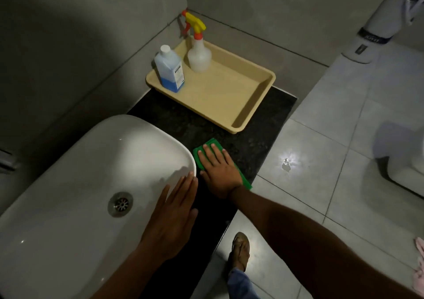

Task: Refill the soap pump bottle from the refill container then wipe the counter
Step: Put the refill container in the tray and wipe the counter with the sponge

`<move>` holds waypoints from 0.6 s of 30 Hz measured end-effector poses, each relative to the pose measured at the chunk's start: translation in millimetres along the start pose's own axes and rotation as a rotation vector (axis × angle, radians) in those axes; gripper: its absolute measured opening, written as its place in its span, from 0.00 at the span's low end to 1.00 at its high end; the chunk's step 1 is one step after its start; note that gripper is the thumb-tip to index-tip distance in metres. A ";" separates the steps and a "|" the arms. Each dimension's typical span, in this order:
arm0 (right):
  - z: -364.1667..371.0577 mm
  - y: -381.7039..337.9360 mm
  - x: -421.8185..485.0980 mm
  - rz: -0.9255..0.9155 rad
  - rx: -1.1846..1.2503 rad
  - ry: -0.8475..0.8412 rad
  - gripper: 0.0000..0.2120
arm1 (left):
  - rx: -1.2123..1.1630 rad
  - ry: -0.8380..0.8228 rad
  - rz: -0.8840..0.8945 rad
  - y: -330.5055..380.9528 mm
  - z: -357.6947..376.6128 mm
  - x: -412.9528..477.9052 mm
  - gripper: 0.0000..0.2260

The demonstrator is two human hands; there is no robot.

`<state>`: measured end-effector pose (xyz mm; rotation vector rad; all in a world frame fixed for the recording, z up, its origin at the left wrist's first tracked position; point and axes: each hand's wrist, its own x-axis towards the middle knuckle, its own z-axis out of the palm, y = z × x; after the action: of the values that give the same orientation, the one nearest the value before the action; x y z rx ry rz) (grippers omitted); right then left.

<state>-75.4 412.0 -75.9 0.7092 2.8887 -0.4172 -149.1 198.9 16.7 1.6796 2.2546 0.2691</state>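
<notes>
We look down into a dim bathroom. Grey tiled walls point(91, 46) meet in a corner at about twelve o'clock. A white basin point(75, 184) fills the view from seven to nine o'clock, its metal drain point(120, 204) near the middle. The floor point(344, 115) of large pale grey tiles with thin dark joints spreads from two to five o'clock. A bright spot of light point(288, 161) glints on one tile at about three o'clock. At one o'clock a white column-like fixture point(378, 23) stands on the floor; we cannot tell what it is. A white object point(403, 161) at the right edge is blurred.
</notes>
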 end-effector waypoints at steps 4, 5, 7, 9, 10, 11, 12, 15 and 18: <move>10.4 4.5 -18.8 -0.224 -0.047 0.002 0.35 | 0.050 0.010 0.016 0.5 2.3 -0.6 0.29; 12.7 9.9 -26.5 -0.290 -0.069 0.005 0.34 | 0.059 0.014 0.022 -0.7 2.4 -0.4 0.29; 13.9 20.2 -33.5 -0.345 -0.082 0.023 0.31 | 0.074 0.008 0.030 -3.1 4.8 1.0 0.29; 9.5 23.6 -30.8 -0.337 -0.040 0.014 0.28 | 0.091 -0.012 0.029 -2.9 6.3 1.9 0.30; 5.0 22.3 -27.5 -0.312 0.004 -0.002 0.27 | 0.096 -0.016 0.024 -2.5 6.3 2.0 0.30; -0.7 20.5 -23.0 -0.278 0.055 -0.030 0.27 | 0.099 -0.023 0.016 -2.1 4.9 2.2 0.30; -5.0 18.1 -20.9 -0.238 0.106 -0.056 0.27 | 0.108 -0.032 0.006 -1.3 3.2 1.3 0.30; -22.1 11.8 -23.7 -0.136 0.227 -0.016 0.26 | 0.118 -0.013 -0.015 4.2 -8.8 3.1 0.30; -46.2 16.3 -29.3 -0.117 0.301 0.165 0.26 | 0.044 0.064 -0.052 13.1 -25.0 25.6 0.29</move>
<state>-45.1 426.9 -30.0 0.6423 3.0670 -0.8615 -153.0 228.1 40.9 1.6538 2.3634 0.2658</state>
